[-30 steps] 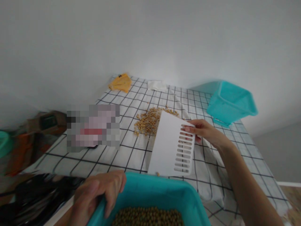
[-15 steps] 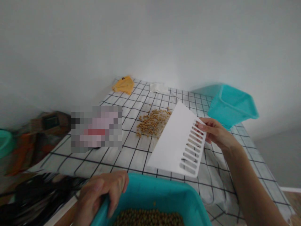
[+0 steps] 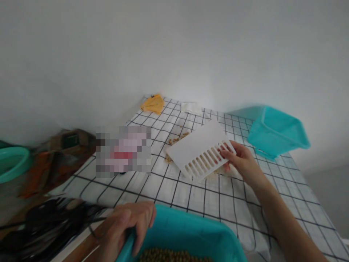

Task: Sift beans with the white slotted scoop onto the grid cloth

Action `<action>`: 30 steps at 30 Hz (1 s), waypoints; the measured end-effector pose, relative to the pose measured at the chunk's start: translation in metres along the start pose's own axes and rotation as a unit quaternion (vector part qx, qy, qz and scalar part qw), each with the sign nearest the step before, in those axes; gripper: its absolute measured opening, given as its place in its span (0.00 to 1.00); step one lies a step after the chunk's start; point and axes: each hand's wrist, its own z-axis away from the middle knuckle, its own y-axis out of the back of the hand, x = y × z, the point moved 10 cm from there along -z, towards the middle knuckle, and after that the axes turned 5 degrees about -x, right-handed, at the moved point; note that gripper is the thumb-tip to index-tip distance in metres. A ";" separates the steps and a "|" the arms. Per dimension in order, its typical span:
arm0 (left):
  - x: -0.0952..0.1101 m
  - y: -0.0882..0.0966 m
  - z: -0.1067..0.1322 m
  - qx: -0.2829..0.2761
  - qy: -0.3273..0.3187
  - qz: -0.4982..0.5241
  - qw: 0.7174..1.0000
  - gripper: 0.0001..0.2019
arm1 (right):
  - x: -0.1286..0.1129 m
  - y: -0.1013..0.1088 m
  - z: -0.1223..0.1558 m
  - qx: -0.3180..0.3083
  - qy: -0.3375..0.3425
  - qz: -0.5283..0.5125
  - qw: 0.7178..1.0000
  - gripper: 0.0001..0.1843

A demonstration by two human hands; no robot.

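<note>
My right hand grips a white plastic scraper by its slotted edge, fingers passing through or behind the slots. The scraper lies tilted over a patch of tan beans on the checked tablecloth, covering most of them. My left hand is wrapped over the left rim of a teal plastic bin at the near edge. Greenish-brown beans lie in the bottom of that bin, partly cut off by the frame.
A second teal bin rests tipped on the right of the checked tablecloth. A yellow cloth and a white packet lie at the back. To the left are a blurred-out pinkish item, a green basin and black bags.
My right hand has turned the scraper flatter and shifted it left over the bean patch, hiding more of it. My left hand keeps its hold on the bin; the view has shifted slightly.
</note>
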 end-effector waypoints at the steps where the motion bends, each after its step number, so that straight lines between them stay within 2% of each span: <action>1: 0.001 0.000 0.000 0.001 -0.005 -0.003 1.000 0.35 | 0.001 -0.012 0.000 -0.019 -0.003 0.006 1.000 0.11; 4: 0.003 0.001 -0.001 0.010 -0.008 -0.009 1.000 0.35 | 0.003 -0.037 0.000 -0.041 -0.015 0.023 0.999 0.12; 7: 0.005 0.001 -0.002 0.018 -0.013 -0.012 1.000 0.35 | 0.002 -0.041 0.003 -0.027 -0.022 0.048 0.998 0.13; 13: 0.008 0.001 -0.004 0.026 -0.024 -0.011 0.999 0.36 | 0.002 -0.011 0.006 0.047 -0.033 0.098 0.994 0.13; 19: 0.007 0.003 -0.003 0.030 -0.020 -0.024 0.999 0.35 | 0.003 0.011 0.006 0.074 -0.047 0.123 0.989 0.14; 30: 0.003 0.001 -0.003 0.024 -0.014 0.006 1.000 0.35 | -0.007 0.044 0.011 0.136 -0.005 0.126 0.983 0.12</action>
